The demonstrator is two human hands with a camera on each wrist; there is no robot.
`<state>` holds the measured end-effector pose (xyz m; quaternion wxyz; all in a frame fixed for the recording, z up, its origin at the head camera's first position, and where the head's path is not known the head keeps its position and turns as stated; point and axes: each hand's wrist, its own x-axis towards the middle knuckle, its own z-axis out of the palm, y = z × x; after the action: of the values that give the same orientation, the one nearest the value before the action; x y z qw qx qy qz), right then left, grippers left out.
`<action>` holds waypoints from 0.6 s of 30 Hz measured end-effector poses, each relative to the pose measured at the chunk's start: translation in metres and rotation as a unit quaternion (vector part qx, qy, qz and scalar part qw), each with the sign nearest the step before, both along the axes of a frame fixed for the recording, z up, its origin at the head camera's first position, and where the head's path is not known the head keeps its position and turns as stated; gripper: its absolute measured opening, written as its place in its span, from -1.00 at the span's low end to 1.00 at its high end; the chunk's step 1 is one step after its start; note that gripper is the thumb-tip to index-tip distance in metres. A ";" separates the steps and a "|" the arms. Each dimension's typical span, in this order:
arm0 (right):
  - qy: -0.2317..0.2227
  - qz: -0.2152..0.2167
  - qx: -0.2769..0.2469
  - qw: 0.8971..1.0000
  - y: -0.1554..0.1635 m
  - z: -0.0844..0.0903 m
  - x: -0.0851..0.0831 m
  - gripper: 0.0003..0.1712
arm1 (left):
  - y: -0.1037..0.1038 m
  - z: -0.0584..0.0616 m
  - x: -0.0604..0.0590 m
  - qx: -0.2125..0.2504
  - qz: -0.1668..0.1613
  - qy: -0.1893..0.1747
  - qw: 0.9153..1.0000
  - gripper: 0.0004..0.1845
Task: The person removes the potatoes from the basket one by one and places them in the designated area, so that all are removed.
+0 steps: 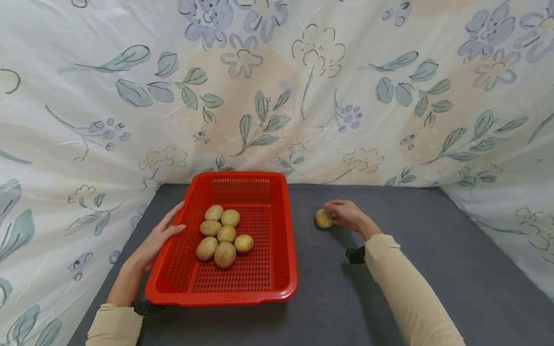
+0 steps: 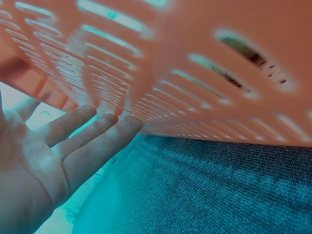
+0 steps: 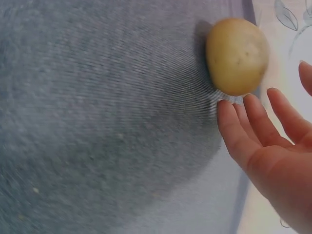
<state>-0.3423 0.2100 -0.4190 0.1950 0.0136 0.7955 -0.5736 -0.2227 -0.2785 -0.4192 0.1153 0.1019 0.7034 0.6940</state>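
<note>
A red perforated plastic basket (image 1: 225, 295) stands on the grey table (image 1: 441, 250) and holds several yellowish potatoes (image 1: 224, 254) bunched in its middle. My left hand (image 1: 159, 236) lies flat against the basket's left wall, fingers straight; in the left wrist view the fingers (image 2: 92, 141) touch the slotted basket side (image 2: 195, 63). A single potato (image 1: 323, 218) lies on the table right of the basket. My right hand (image 1: 346, 214) is just beside it with its fingers (image 3: 243, 126) straight, tips close to the potato (image 3: 237, 56) and not wrapped round it.
A floral cloth (image 1: 277, 96) hangs behind the table and down both sides, close to the basket's left and far edges. Bare grey table surface (image 3: 97, 122) spreads to the right of and in front of the lone potato. A black strap (image 1: 356, 254) sits on my right wrist.
</note>
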 end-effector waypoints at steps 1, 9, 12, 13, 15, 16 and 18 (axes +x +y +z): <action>0.000 -0.002 -0.001 1.000 0.001 0.002 0.000 -0.38 | 0.000 0.000 0.000 0.000 0.000 0.000 1.000 -0.30; -0.008 -0.005 -0.045 0.999 0.002 0.028 -0.005 -0.30 | 0.001 0.001 -0.001 0.000 -0.001 0.001 1.000 -0.30; -0.007 -0.008 -0.073 0.997 -0.001 0.041 -0.007 -0.31 | 0.000 0.001 -0.001 0.001 0.000 0.002 1.000 -0.30; -0.006 -0.006 -0.082 0.997 -0.003 0.046 -0.008 -0.32 | 0.000 0.000 -0.001 0.001 0.000 0.001 1.000 -0.30; -0.006 -0.008 -0.102 0.995 -0.006 0.055 -0.009 -0.32 | 0.000 0.000 -0.001 0.003 -0.001 0.001 1.000 -0.30; -0.005 -0.007 -0.111 0.994 -0.009 0.059 -0.010 -0.32 | 0.000 -0.001 -0.001 0.003 -0.001 0.001 1.000 -0.30; -0.003 -0.001 -0.129 0.992 -0.014 0.069 -0.012 -0.31 | 0.000 -0.001 -0.001 0.004 -0.001 0.001 1.000 -0.30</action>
<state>-0.3542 0.1961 -0.3499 0.1970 -0.0096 0.7143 -0.6714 -0.2237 -0.2785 -0.4205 0.1152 0.1036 0.7005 0.6966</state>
